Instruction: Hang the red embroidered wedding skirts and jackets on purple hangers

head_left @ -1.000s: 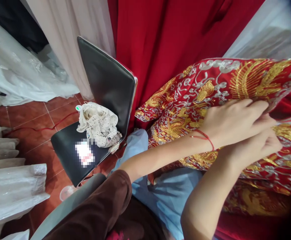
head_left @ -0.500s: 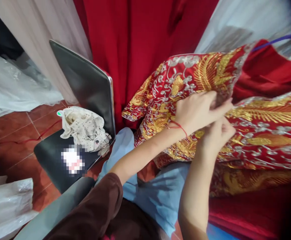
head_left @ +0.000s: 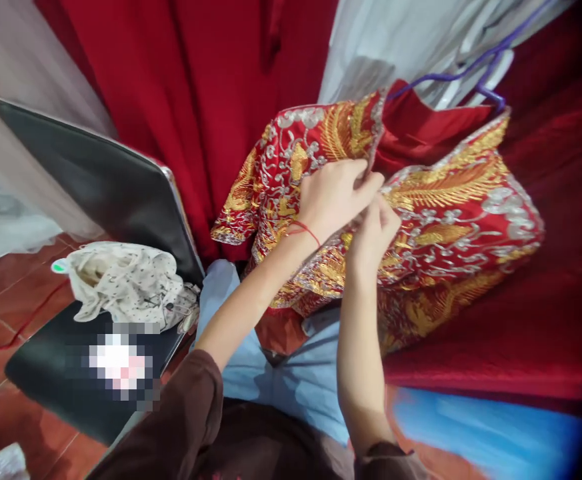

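A red jacket [head_left: 451, 230] with gold and silver embroidery hangs in front of me on a purple hanger [head_left: 491, 57]. Its neck stands open, showing the plain red lining. Just below the neckline, my left hand [head_left: 338, 197] pinches the jacket's front edge, fingers bent and knuckles up; a thin red string circles that wrist. Close against it, my right hand [head_left: 375, 230] is curled with thumb and finger pressed together on the same front opening. Whatever small fastening lies between the fingertips is hidden by the hands.
At left stands a black padded chair [head_left: 105, 180]; on its seat lie a speckled cream cloth bag [head_left: 125, 283] and a blurred-out item [head_left: 121, 363]. Red curtain-like cloth [head_left: 161, 73] and white wrapped garments [head_left: 355, 40] hang behind. A blue surface [head_left: 485, 433] lies at lower right.
The view has swung to the right, so the jacket's far shoulder and more of the hanger now show. Both hands remain together at the jacket's front opening.
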The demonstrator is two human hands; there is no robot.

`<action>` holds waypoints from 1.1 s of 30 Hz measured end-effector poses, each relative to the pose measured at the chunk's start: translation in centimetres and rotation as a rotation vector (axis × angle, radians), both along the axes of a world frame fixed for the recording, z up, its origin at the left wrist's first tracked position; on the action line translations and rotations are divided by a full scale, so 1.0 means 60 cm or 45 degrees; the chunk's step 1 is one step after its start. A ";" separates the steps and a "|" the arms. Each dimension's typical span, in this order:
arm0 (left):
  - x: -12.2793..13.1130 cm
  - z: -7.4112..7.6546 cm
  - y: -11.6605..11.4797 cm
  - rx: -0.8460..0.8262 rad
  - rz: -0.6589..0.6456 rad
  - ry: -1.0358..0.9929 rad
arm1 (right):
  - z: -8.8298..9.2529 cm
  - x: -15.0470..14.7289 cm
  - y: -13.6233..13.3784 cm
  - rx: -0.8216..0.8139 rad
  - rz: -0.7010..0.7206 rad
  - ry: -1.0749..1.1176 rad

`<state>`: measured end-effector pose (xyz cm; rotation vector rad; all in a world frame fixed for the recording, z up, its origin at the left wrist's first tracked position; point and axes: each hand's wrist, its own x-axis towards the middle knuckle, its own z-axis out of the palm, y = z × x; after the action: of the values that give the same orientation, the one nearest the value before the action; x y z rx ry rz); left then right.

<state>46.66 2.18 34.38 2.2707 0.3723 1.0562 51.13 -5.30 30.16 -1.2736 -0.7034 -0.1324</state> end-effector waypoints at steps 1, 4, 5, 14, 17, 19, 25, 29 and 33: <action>0.002 -0.002 0.001 -0.017 -0.003 -0.042 | -0.006 -0.002 0.002 0.012 0.024 0.057; 0.008 -0.009 0.001 -0.077 0.043 -0.164 | -0.042 -0.008 0.009 0.004 0.038 0.200; 0.008 -0.011 -0.001 -0.097 0.069 -0.188 | -0.059 -0.010 0.012 -0.002 0.032 0.254; 0.004 -0.086 -0.013 -0.065 0.206 -0.033 | -0.242 -0.045 0.008 -0.167 0.094 0.837; 0.006 -0.131 -0.020 -0.037 0.288 0.132 | -0.286 -0.052 -0.001 -0.208 0.104 0.886; 0.006 -0.162 -0.022 -0.054 0.370 0.221 | -0.310 -0.055 -0.008 -0.244 0.122 0.924; -0.014 -0.274 -0.025 -0.183 0.495 0.512 | -0.387 -0.062 -0.022 -0.346 0.123 1.018; -0.038 -0.353 -0.033 -0.280 0.486 0.747 | -0.438 -0.072 -0.023 -0.438 0.069 1.048; -0.067 -0.398 -0.047 -0.376 0.397 0.729 | -0.462 -0.083 -0.032 -0.513 0.014 0.976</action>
<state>42.62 -0.65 10.52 2.2453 1.0683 0.4199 46.15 -7.19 2.45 -1.5569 -0.0670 0.5110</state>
